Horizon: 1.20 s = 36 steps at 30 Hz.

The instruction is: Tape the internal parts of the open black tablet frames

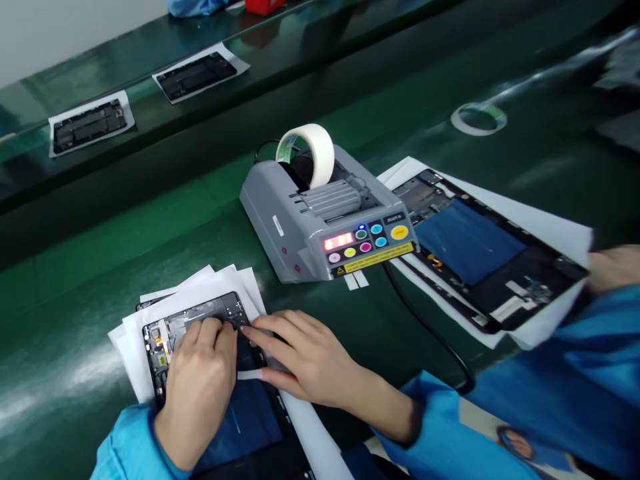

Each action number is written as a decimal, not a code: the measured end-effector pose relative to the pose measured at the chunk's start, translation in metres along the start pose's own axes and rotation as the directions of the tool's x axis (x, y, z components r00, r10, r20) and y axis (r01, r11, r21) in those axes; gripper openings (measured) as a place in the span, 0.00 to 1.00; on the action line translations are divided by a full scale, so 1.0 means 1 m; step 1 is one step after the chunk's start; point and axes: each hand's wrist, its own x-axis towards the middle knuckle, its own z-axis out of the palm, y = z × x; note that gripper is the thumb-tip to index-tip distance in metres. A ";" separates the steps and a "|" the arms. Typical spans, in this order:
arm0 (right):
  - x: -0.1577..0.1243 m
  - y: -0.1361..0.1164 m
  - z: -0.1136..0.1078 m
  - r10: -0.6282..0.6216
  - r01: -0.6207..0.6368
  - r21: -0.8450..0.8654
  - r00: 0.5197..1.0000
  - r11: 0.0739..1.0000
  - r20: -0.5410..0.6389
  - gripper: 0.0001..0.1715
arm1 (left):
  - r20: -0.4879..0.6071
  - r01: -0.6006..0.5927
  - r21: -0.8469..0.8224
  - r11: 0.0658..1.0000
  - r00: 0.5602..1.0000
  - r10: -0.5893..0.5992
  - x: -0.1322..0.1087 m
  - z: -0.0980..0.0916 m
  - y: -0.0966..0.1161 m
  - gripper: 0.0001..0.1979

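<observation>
A black tablet housing lies on a stack of white paper sheets, with a dark blue panel in its lower part. My left hand is bent over its upper end, fingertips pressing on the metal-and-ribbon area. My right hand lies to the side, fingertips on the housing's edge and thumb reaching toward a thin white strip. Whatever lies under my left fingertips is hidden.
A grey automatic tape dispenser with a cream tape roll stands beyond my hands. To the right, a co-worker's hand is at a second tablet. Further housings on paper sit on an upper green shelf.
</observation>
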 end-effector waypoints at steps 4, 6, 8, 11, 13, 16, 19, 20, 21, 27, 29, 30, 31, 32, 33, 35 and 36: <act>-0.001 0.000 -0.001 0.008 -0.008 0.014 1.000 1.000 0.006 0.28 | -0.003 0.016 0.003 1.000 1.000 -0.016 -0.002 0.000 0.003 0.06; -0.002 -0.001 -0.001 0.013 -0.014 0.017 1.000 1.000 0.009 0.28 | 0.025 -0.001 0.066 0.998 1.000 -0.001 -0.001 -0.003 0.005 0.07; -0.003 -0.001 -0.001 0.017 -0.017 0.014 1.000 1.000 0.007 0.28 | 0.071 -0.027 0.162 0.986 0.997 0.015 0.002 -0.009 0.009 0.08; -0.003 -0.002 0.000 0.023 -0.023 0.006 1.000 1.000 0.003 0.27 | 0.146 -0.068 0.297 0.952 0.989 0.025 0.010 -0.018 0.015 0.11; -0.003 -0.002 0.000 0.025 -0.025 0.006 1.000 1.000 0.001 0.27 | 0.169 -0.081 0.359 0.930 0.985 0.020 0.015 -0.021 0.017 0.12; -0.002 -0.002 -0.001 0.029 -0.029 0.006 1.000 1.000 -0.003 0.27 | 0.188 -0.090 0.343 0.935 0.982 0.026 0.016 -0.018 0.014 0.11; -0.001 -0.002 -0.003 0.030 -0.030 0.007 1.000 1.000 -0.003 0.28 | 0.201 -0.086 0.182 0.979 0.978 0.048 0.012 -0.011 0.005 0.09; -0.001 -0.002 -0.004 0.031 -0.031 0.009 1.000 0.999 -0.003 0.28 | 0.192 -0.085 0.130 0.988 0.980 0.059 0.010 -0.008 0.001 0.09; 0.000 -0.002 -0.004 0.034 -0.034 0.010 0.999 0.999 -0.005 0.28 | 0.175 -0.087 0.089 0.992 0.982 0.071 0.009 -0.005 -0.002 0.08; 0.000 -0.002 -0.003 0.045 -0.045 0.022 0.999 0.999 -0.005 0.27 | 0.076 -0.177 -0.044 0.983 0.981 0.179 0.006 0.002 -0.013 0.06; 0.000 -0.002 -0.003 0.048 -0.048 0.017 0.999 0.999 -0.008 0.27 | 0.064 -0.199 -0.050 0.979 0.977 0.202 0.007 0.003 -0.013 0.06; 0.000 -0.002 -0.003 0.047 -0.047 0.015 0.999 0.999 -0.010 0.26 | 0.055 -0.205 -0.055 0.977 0.977 0.208 0.007 0.003 -0.013 0.07; 0.000 -0.002 -0.003 0.048 -0.048 0.013 0.999 0.999 -0.012 0.26 | 0.039 -0.207 -0.060 0.976 0.977 0.210 0.007 0.003 -0.013 0.06; 0.000 -0.002 -0.003 0.049 -0.049 0.012 0.999 0.999 -0.014 0.26 | 0.021 -0.205 -0.063 0.977 0.978 0.207 0.007 0.002 -0.013 0.06; 0.000 -0.002 -0.003 0.050 -0.050 0.014 0.999 0.999 -0.013 0.26 | 0.007 -0.195 -0.063 0.979 0.981 0.196 0.007 0.001 -0.013 0.06; 0.000 -0.002 -0.003 0.057 -0.057 0.018 0.998 0.998 -0.009 0.26 | -0.018 -0.160 -0.048 0.986 0.987 0.159 0.006 -0.001 -0.012 0.05; 0.000 -0.002 -0.003 0.058 -0.058 0.021 0.998 0.998 -0.005 0.26 | -0.029 -0.138 -0.033 0.990 0.990 0.137 0.004 -0.002 -0.011 0.06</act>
